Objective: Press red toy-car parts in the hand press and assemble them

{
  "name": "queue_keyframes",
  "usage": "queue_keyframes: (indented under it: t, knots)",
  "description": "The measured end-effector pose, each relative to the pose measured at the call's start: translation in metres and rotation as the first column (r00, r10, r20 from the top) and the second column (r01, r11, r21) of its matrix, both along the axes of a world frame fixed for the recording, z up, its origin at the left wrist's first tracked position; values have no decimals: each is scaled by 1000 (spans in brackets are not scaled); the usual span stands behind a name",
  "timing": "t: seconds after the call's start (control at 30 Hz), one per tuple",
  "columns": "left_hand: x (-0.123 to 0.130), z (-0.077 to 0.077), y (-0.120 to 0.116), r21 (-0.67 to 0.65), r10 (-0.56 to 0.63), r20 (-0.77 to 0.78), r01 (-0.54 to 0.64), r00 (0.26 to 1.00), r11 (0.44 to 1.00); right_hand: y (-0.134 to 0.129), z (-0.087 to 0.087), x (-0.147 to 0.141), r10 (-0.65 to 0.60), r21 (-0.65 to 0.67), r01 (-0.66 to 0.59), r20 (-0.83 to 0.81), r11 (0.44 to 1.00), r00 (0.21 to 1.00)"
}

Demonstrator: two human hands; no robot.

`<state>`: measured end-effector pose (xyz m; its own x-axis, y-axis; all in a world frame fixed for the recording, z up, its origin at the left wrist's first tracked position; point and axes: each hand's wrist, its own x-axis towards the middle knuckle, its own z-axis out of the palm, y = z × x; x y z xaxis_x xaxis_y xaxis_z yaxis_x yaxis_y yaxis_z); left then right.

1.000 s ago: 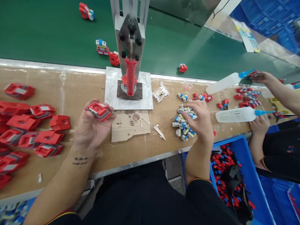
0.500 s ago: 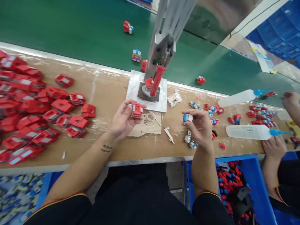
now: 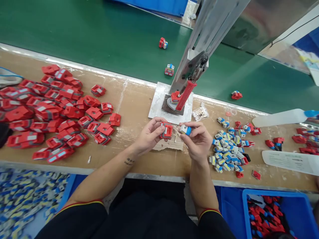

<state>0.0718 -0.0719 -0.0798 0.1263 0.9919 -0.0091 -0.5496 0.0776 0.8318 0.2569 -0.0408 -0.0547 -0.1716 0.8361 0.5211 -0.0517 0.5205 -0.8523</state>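
My left hand (image 3: 152, 135) grips a red plastic toy-vehicle part (image 3: 166, 130) with a grey band and a recess in its face. Between the thumb and fingers of my right hand (image 3: 199, 139) is a small blue and white plastic piece (image 3: 185, 129). The two parts are held close to each other, with a narrow gap between them, above a piece of cardboard (image 3: 171, 144). Behind them stands a hand press (image 3: 185, 94) with a red grip; a red part (image 3: 175, 96) sits at its base.
A heap of red parts (image 3: 47, 109) lies to the left, and blue and white pieces (image 3: 226, 151) are piled at right. White bottles (image 3: 286, 161) lie farther right. Joined pieces (image 3: 169, 70) rest on the green belt (image 3: 99, 43). A blue bin (image 3: 274, 192) stands below the table edge.
My hands have come closer together, bringing the blue and white piece beside the red part. The view has shifted left, so the other person's hands are no longer seen.
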Motion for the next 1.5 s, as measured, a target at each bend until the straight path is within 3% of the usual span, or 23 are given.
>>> queue_keyframes:
  t: [0.2,0.37,0.6,0.9,1.13,1.23,1.33,1.43,1.5]
  knots:
    - [4,2,-4,-28,-15,4,15,1000,999,-3,1,-3,-30,60,31,-14,998,999]
    - [5,3,-4,-45,37,25,-36,999,998,-8,0,-6,-44,-31,44,-12,999,999]
    - [5,-2,-2,91,172,-41,-168,984,982,-10,1,-3,-16,-121,23,58,992,998]
    - [5,5,-7,187,200,-178,-166,963,968,-10,1,1,87,-181,-58,155,982,984]
    - [5,1,-13,211,276,-298,-219,914,953,-14,-1,-8,-13,-67,31,246,997,969]
    - [5,-4,-15,266,230,-284,-155,931,952,-16,-3,-13,-47,2,48,219,999,975]
    - [3,-8,-14,435,243,-287,-100,927,895,-16,-4,-14,-32,37,27,117,999,993]
    - [1,-7,-12,572,384,-323,-145,865,807,-17,-3,-11,-15,54,11,66,998,998]
    - [0,-4,-11,602,446,-323,-182,835,777,-17,-3,-9,-10,77,4,80,997,997]
